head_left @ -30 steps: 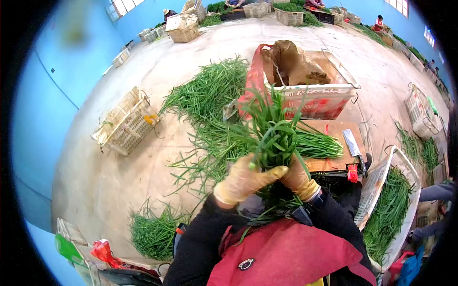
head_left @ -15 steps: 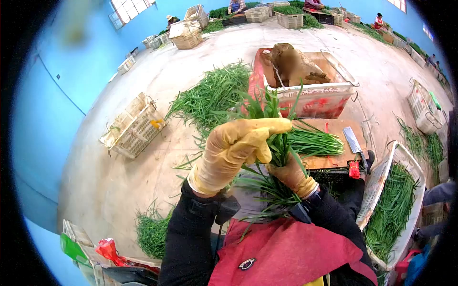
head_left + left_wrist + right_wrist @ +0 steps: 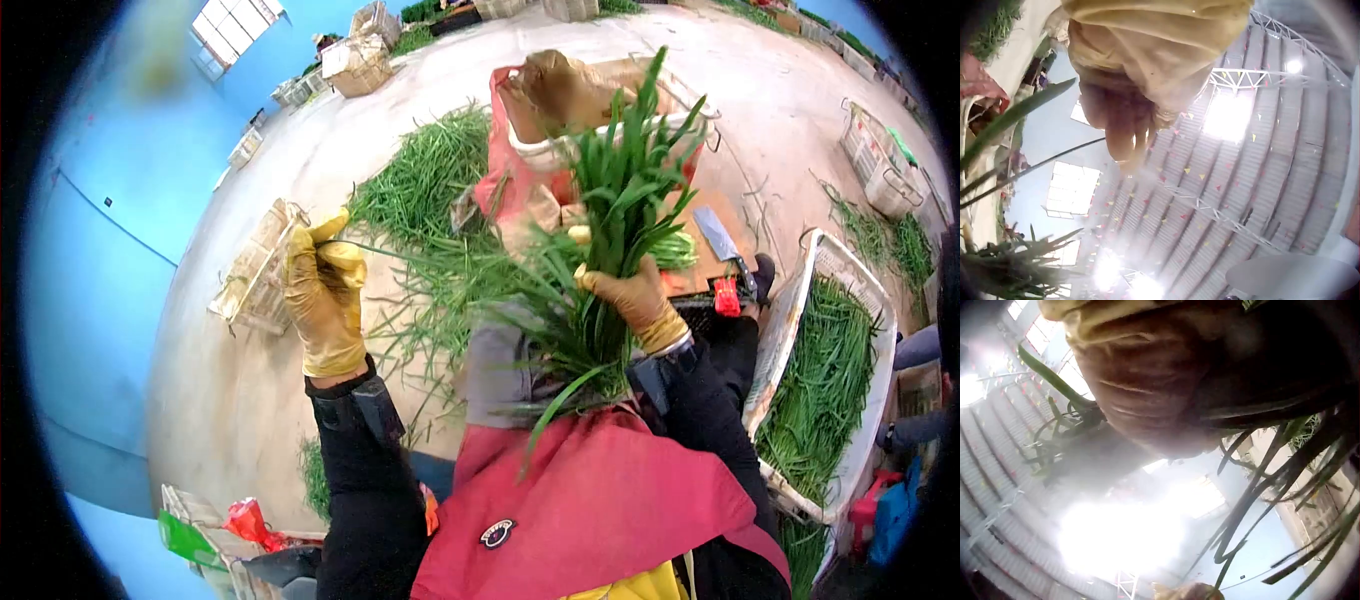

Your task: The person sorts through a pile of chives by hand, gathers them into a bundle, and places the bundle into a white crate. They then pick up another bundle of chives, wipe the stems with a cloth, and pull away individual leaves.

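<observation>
In the head view my gloved right hand (image 3: 640, 302) grips a bunch of long green leaves (image 3: 625, 205), tips upward and stems hanging toward the red apron (image 3: 590, 490). Out to the left, my gloved left hand (image 3: 325, 292) pinches a thin green stalk (image 3: 385, 252) that reaches toward the bunch. The left wrist view has this stalk (image 3: 1041, 164) running from the curled fingers of the left hand (image 3: 1147, 69). Stems (image 3: 1254, 500) stick out past the right hand (image 3: 1147, 394) in the right wrist view; its fingertips are hidden there.
Loose greens (image 3: 430, 180) lie on the floor. Beyond the bunch stands a crate (image 3: 540, 155) holding a brown sack. A knife (image 3: 718, 238) rests on a board (image 3: 712, 278). Right of it, a white crate (image 3: 885, 345) holds greens; another crate (image 3: 255, 275) stands at left.
My left hand has moved left, away from the bunch, with a thin stalk in its fingers. The right hand has lifted the bunch slightly and it stands more upright. The head view has shifted.
</observation>
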